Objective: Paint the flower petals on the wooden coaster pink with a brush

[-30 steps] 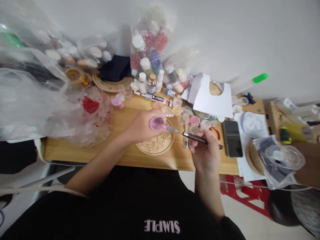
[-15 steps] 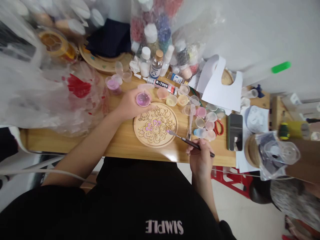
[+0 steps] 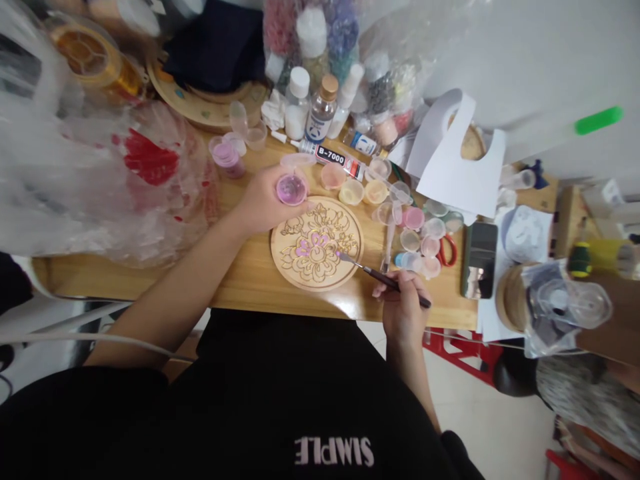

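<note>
My left hand (image 3: pixel 267 200) is closed around a small clear cup (image 3: pixel 291 189) of glittery purple paste, held at the upper left edge of a round wooden board (image 3: pixel 290 275). A flower design outlined in gold covers this board, and some petals (image 3: pixel 311 245) are filled with purple. Pinched in my right hand (image 3: pixel 404 301) is a palette knife (image 3: pixel 383 279) with a dark handle and a thin metal blade. A dab of purple sits on the blade's tip, over the right part of the flower; whether it touches the board I cannot tell.
Several small paste cups (image 3: pixel 413 218) stand right of the board, near red-handled scissors (image 3: pixel 449 251) and a phone (image 3: pixel 480 260). Behind are a B-7000 glue tube (image 3: pixel 333 159) and bottles (image 3: pixel 321 113). A plastic bag (image 3: pixel 125 193) fills the left side.
The whole view has shifted slightly. The palette knife's tip has moved a little left over the board, closer to the flower's middle. My left hand still holds the cup in about the same place.
</note>
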The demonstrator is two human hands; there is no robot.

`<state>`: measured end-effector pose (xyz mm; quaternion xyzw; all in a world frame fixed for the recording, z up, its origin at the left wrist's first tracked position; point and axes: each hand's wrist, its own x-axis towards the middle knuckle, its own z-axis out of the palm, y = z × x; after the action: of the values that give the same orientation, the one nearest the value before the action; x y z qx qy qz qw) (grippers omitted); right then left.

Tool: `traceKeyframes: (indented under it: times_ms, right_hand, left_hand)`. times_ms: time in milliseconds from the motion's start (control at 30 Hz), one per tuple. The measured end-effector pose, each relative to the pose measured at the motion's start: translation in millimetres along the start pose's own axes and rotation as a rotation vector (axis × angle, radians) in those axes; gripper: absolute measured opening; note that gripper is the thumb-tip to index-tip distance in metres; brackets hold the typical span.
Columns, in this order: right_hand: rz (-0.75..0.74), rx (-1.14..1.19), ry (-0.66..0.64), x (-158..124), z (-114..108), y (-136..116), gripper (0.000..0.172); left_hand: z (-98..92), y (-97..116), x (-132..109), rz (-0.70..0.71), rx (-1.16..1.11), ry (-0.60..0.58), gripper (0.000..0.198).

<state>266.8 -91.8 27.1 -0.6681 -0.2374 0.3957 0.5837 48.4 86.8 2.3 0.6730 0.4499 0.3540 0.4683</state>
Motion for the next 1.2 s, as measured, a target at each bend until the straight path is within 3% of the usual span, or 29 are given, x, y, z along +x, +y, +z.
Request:
traceKeyframes:
  times_ms: [233, 700, 1000, 1200]
  right_hand:
    - [-0.034, -0.063, -0.039, -1.6, 1.3, 1.1, 0.036]
    - [-0.084, -0.177, -0.054, -6.8, 0.5, -4.6, 0.030]
    - [-0.211, -0.302, -0.045, -14.1, 1.8, -11.0, 0.026]
    - [-0.289, -0.398, -0.105, -20.5, 0.3, -13.7, 0.022]
  left_hand:
    - [-0.9, -4.9, 0.1, 0.041, 0.018, -0.012, 0.040]
    - [0.6, -1.4, 3.6, -0.006, -0.004, -0.008, 0.054]
    - [1.3, -0.3, 3.0, -0.003, 0.013, -0.006, 0.054]
    - [0.6, -1.6, 3.4, 0.017, 0.007, -0.014, 0.049]
